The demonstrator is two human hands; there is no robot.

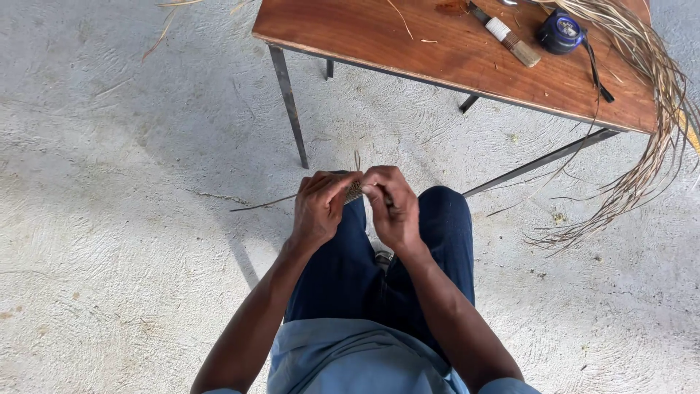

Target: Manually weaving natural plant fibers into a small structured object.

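Both hands meet above my knees, in front of a wooden table. My left hand (pixel 321 208) and my right hand (pixel 392 204) pinch a small woven piece of straw (pixel 354 192) between them; most of it is hidden by the fingers. A thin straw strand (pixel 262 204) trails from it to the left, and a short one sticks up above the fingers. I am seated, wearing dark blue trousers and a light blue shirt.
A brown wooden table (pixel 408 44) on thin metal legs (pixel 289 102) stands ahead. On it lie a knife with a wrapped handle (pixel 510 38), a dark blue round tape measure (pixel 561 31) and a bundle of long dry straw (pixel 656 124) hanging off the right edge. The floor is rough concrete.
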